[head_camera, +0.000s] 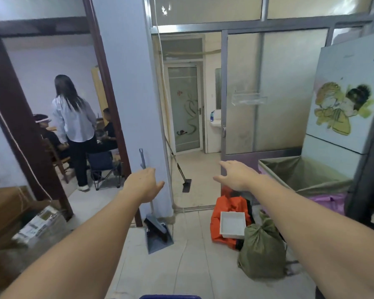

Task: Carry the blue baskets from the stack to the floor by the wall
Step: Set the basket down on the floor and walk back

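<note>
Only a thin blue rim of a basket [170, 296] shows at the bottom edge of the view, below and between my forearms. Both arms reach forward over the tiled floor. My left hand [143, 184] is held out in front of the pale wall corner, fingers loosely apart, holding nothing. My right hand [235, 174] is stretched out with spread fingers and an empty palm, in front of the glass partition. The stack of baskets is out of view.
A grey dustpan and broom [158, 231] lean at the wall corner. An orange bag [227, 207] with a white tray [233, 224] and a green sack [261, 251] lie right. A fridge [345, 93] and lined bin [304, 171] stand at right. Boxes [39, 225] sit left; people [73, 126] are in the left room.
</note>
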A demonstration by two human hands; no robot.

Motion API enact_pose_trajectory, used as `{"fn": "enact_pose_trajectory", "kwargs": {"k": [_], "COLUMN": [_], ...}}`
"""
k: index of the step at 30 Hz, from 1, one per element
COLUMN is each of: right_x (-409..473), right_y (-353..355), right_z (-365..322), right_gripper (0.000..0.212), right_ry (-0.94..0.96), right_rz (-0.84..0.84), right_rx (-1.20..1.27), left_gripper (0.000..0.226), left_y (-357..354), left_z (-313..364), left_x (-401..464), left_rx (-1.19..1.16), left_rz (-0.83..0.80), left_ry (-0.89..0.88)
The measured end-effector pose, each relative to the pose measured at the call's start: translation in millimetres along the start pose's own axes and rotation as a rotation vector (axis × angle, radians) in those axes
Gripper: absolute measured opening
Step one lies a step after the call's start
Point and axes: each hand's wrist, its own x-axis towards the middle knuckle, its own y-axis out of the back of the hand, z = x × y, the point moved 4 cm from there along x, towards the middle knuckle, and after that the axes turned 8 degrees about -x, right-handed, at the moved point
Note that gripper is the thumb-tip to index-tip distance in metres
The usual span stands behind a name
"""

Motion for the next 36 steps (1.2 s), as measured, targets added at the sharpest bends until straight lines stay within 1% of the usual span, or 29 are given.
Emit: {"fn": "enact_pose_trajectory", "kwargs": {"k": [2, 6, 9, 11, 14, 17, 22, 25, 28, 32, 36], "right_x": [38.1, 111.4, 162.1, 193.4, 217.2, 214.2, 184.2, 170.9, 169.4, 182.1, 205.7], "right_y": [-5.2, -16.4, -28.1, -38.8, -56.4, -77.8, -114.3, -137.6, -170.5, -228.3, -309.3], "right_z": [4.2, -4.3, -24.4, -47.1, -99.3, -169.0, -278.0, -321.0, -346.1, -358.4, -358.1], "right_gripper": [0.077, 0.078, 0.081, 0.083, 0.081, 0.08, 0.075, 0.077, 0.075, 0.078, 0.081], "right_ry": [0.051, 0.207, 0.323, 0.398, 0.544, 0.737, 0.994, 1.071, 1.1, 1.119, 1.129], "right_rz": [-0.02, -0.051, -0.096, -0.134, -0.17, -0.212, -0.249, -0.254, -0.282, -0.362, -0.496], "right_rx": [-0.004, 0.005, 0.005, -0.004, -0.035, -0.071, -0.07, -0.058, -0.063, -0.134, -0.19], "left_gripper": [0.069, 0.064, 0.058, 0.062, 0.059, 0.053, 0.064, 0.062, 0.059, 0.063, 0.063], "left_y": [-7.9, -18.8, -23.3, -23.9, -27.2, -27.4, -36.7, -49.2, -70.0, -117.6, -184.2], "left_z": [-2.6, -15.7, -33.0, -52.7, -89.8, -119.8, -168.4, -188.4, -196.4, -207.1, -208.9], "left_x": [19.5, 47.5, 50.8, 41.2, 6.0, -50.0, -153.4, -202.8, -230.4, -252.9, -263.1], "left_rx": [-0.002, -0.014, -0.049, -0.04, 0.002, -0.008, -0.023, -0.012, 0.031, -0.02, -0.129], "left_rz": [-0.004, 0.032, 0.053, 0.07, 0.081, 0.09, 0.077, 0.07, 0.015, -0.041, -0.092], "left_ry": [0.043, 0.181, 0.324, 0.441, 0.613, 0.813, 1.148, 1.295, 1.361, 1.434, 1.536]}}
